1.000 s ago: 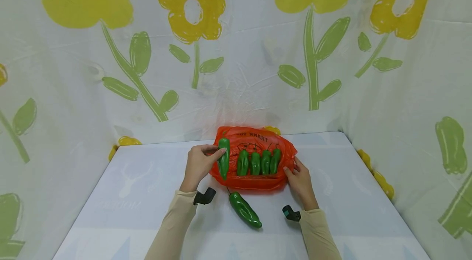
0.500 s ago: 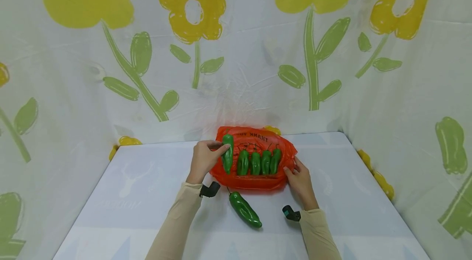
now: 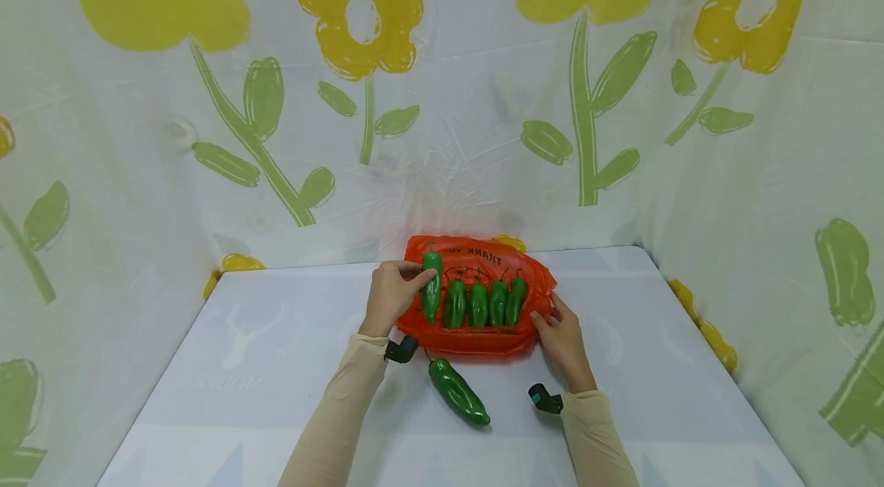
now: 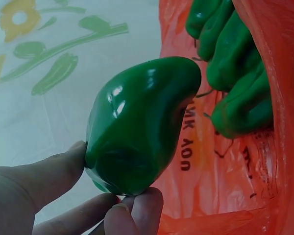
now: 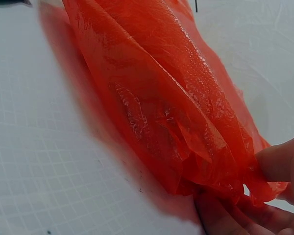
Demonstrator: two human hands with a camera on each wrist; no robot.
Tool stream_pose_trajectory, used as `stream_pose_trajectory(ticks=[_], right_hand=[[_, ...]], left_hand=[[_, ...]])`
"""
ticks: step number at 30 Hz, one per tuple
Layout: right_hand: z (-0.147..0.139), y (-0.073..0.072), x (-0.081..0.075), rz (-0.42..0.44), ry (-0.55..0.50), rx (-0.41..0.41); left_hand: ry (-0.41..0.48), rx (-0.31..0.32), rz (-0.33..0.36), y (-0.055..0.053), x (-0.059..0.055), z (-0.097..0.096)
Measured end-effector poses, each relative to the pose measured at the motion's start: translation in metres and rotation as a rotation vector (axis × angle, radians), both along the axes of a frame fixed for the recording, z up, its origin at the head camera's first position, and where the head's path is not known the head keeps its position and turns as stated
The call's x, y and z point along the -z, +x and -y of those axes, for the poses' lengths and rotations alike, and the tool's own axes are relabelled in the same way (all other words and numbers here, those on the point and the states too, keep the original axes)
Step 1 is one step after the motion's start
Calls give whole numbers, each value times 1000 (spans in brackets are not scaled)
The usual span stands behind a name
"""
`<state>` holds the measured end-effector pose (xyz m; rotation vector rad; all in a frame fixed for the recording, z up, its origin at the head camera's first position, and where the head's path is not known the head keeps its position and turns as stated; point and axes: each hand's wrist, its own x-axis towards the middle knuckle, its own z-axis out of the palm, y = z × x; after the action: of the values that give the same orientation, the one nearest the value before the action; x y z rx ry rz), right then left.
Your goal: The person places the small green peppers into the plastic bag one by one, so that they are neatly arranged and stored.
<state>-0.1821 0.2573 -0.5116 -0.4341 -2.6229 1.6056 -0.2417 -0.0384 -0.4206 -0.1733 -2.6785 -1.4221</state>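
Observation:
My left hand pinches a glossy green pepper near its stem end, thumb on one side and fingers on the other. In the head view this pepper stands upright over the left part of a red plastic bag printed with "THANK YOU". Several green peppers lie side by side in the bag, stems pointing away from me. At the bag's right edge, my right hand grips the crumpled plastic between thumb and fingers.
Another green pepper lies slanted on the white table, in front of the bag and between my forearms. A white curtain with yellow flowers hangs behind and beside the table.
My left hand has moved a little to the right with its pepper, bringing it closer to the row in the bag. The right hand and the bag have stayed put.

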Motion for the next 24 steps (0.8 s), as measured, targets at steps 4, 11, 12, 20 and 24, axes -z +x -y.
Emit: stream_pose_trajectory(ticks=[4,11,12,20,24], right_hand=[[0,0,0,-6,2,2],[0,0,0,0,4,7],[0,0,0,0,2,7],[0,0,-1,6,-4,10],[1,0,-2,1,-11,10]], left_hand=[[-9,-4,2,-2,1,-2],[-12,15,2,-4,3,-6],[-13,16,2,-4,4,-7],[-58,13,13,-8,11,-12],[-63,7,19,-9,13,-14]])
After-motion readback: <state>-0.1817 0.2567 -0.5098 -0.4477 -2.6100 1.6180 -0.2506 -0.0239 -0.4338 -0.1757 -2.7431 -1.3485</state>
